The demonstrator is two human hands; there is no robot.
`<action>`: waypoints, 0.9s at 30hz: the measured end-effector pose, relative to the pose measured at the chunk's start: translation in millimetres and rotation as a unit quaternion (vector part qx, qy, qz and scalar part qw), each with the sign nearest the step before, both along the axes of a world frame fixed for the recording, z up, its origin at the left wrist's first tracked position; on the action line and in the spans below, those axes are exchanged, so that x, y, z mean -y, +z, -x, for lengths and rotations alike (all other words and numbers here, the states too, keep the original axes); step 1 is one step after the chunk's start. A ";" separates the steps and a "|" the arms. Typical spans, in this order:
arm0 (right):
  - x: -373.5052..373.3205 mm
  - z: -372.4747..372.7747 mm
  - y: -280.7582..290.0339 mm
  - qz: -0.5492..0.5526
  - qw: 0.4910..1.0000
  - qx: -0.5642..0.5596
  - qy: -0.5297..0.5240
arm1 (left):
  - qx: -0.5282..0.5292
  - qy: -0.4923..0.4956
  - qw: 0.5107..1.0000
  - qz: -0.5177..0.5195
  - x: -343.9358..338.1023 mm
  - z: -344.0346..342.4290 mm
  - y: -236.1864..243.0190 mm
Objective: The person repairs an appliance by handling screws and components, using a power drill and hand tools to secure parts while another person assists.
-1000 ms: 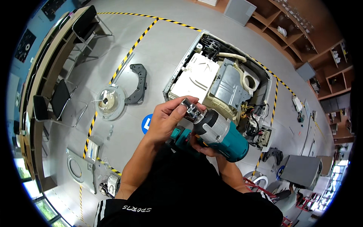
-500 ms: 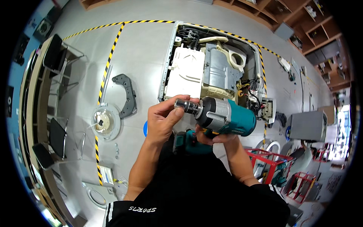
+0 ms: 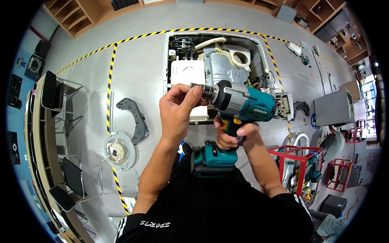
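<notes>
A teal and black cordless impact wrench [image 3: 255,101] is held up in front of my body, its nose toward the left and its battery end down by my shirt. My right hand [image 3: 233,135] wraps round its grip from the right. At the nose, a shiny metal socket [image 3: 207,92] is pinched between the thumb and fingers of my left hand [image 3: 176,107]. Whether the socket sits fully on the drive is hidden. Beyond the tool an opened washing machine [image 3: 187,73] lies on the floor, its hoses, wiring and grey panel showing. My hands partly cover its near side.
Left of the machine lie a dark curved counterweight [image 3: 135,119] and a round washer door [image 3: 129,152]. Black chairs [image 3: 73,174] stand along the left bench. At right are red metal frames [image 3: 302,170] with tools and a grey box [image 3: 333,108]. Striped tape [image 3: 109,97] marks the floor.
The wrench has tipped up, so its grip and battery now show plainly. My left hand stays on the socket. The view has shifted, putting the washing machine farther left.
</notes>
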State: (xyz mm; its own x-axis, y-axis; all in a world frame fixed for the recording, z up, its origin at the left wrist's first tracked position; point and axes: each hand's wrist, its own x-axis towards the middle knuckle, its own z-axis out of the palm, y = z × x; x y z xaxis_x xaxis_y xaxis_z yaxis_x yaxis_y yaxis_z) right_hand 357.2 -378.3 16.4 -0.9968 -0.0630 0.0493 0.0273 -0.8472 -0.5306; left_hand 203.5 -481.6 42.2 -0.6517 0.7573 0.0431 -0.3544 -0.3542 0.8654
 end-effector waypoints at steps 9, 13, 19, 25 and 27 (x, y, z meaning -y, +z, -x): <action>-3.8 -6.0 -10.9 -0.007 0.997 0.025 -0.073 | 0.072 -0.071 0.995 0.026 -29.9 7.4 -16.3; 3.2 -25.4 -24.1 -0.042 0.985 0.096 -0.137 | 0.112 -0.142 0.981 0.074 -34.0 0.6 -45.9; -1.8 -59.6 -37.8 -0.219 0.924 0.231 -0.211 | 0.238 -0.222 0.936 0.134 -50.8 -27.3 -92.0; -32.5 -83.8 -59.9 -0.279 0.890 0.287 -0.217 | 0.314 -0.266 0.895 0.173 -83.9 -50.7 -119.9; -46.2 -91.5 -66.7 -0.268 0.878 0.334 -0.212 | 0.346 -0.263 0.887 0.155 -99.1 -62.7 -136.8</action>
